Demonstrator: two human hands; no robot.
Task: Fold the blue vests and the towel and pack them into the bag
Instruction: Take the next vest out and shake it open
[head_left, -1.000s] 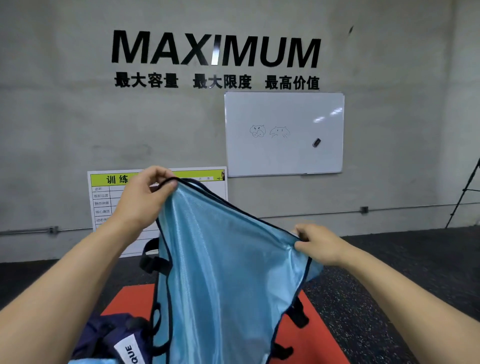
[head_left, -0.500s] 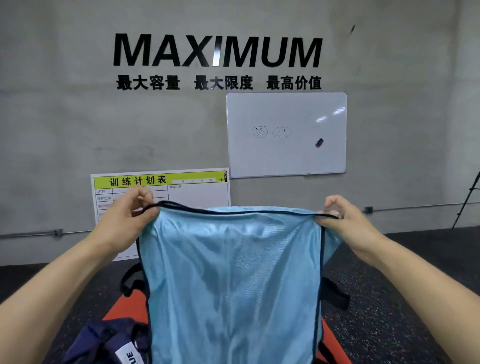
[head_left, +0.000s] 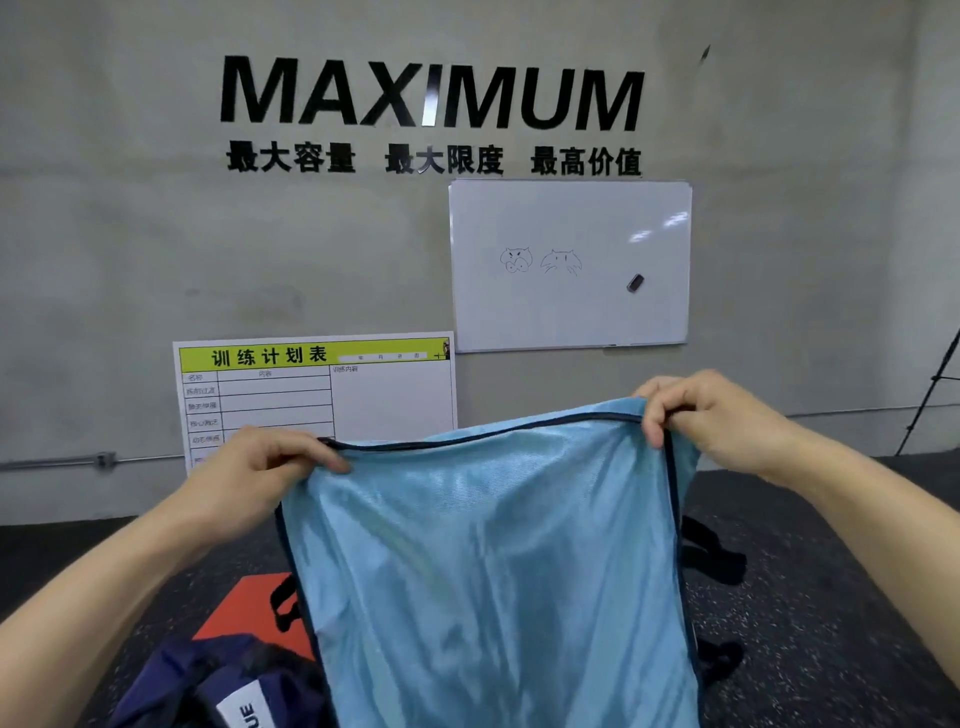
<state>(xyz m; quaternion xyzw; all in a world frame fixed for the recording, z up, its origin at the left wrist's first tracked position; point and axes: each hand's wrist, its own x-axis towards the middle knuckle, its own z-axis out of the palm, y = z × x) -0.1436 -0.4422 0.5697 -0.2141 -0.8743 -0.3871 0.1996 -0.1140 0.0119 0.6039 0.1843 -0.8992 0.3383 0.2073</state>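
While each hand, left (head_left: 260, 470) and right (head_left: 711, 415), pinches a top corner, the blue vest (head_left: 493, 561) should hang taut and level before folding.

Vest (head_left: 493, 571) hangs in front of the person, top edge pinched at its left corner by left hand (head_left: 260, 467) & at its right corner by right hand (head_left: 711, 421) (right corner sits higher). Bag (head_left: 208, 686) lies on floor at bottom left, just left of vest. Mat (head_left: 244, 608) lies behind bag, partly hidden by vest. Whiteboard (head_left: 571, 312) on wall behind, up right; chart board (head_left: 311, 389) below-left of it.
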